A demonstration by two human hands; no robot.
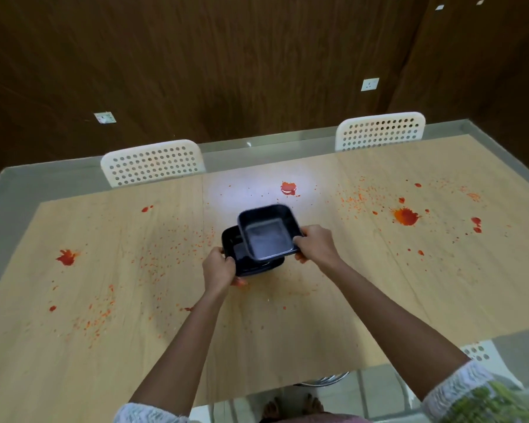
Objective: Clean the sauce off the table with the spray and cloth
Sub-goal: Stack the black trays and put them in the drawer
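Careful: your right hand point(316, 244) grips the rim of the upper tray point(268, 232), tilted and lifted, while your left hand point(219, 267) grips the lower tray point(235, 251) under it. Sauce point(405, 216) lies in blobs and specks all over the table point(287, 315), one smear just beside your left hand. Setting a tray down could spread it. Neither spray nor cloth is in view.

Wall: dark wood panelling point(226, 71) behind the worktop, with white sockets point(369, 84) set in it.
Chairs: two white perforated chairs point(153, 162) at the worktop's far edge.
Worktop: light wood under glass point(287, 331), bright glare near its far-middle.
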